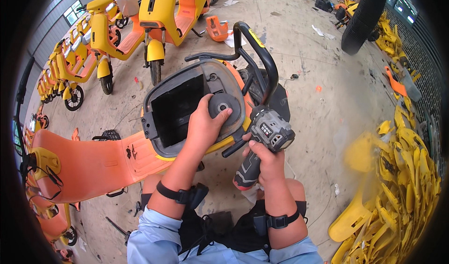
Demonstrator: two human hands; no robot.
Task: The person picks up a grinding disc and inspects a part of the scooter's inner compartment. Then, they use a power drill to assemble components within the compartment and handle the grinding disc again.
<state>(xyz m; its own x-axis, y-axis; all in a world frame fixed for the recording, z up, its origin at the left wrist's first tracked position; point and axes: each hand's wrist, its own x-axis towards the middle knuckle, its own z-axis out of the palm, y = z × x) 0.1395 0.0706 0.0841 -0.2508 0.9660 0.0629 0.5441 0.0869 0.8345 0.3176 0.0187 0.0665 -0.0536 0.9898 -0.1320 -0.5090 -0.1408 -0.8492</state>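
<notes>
My left hand [205,126] grips a round dark-grey part [230,102] with a hole in its middle. Its thumb lies across the face near the hole, and the other fingers curl at the part's left edge. This part sits at the right of an open seat compartment [161,144] on an orange and yellow electric scooter [93,163]. With my right hand [269,160] I hold a grey and black cordless drill [272,127] by its handle. Its nose points up and left, beside the compartment's right rim. Whether the bit touches anything cannot be made out.
A black tubular rear rack [255,41] rises behind the compartment. Small dark screws [132,151] lie on the orange footboard. Yellow scooters [159,11] stand in rows at the left. Yellow panels [402,184] are heaped at the right, and a black stack [365,20] stands behind them.
</notes>
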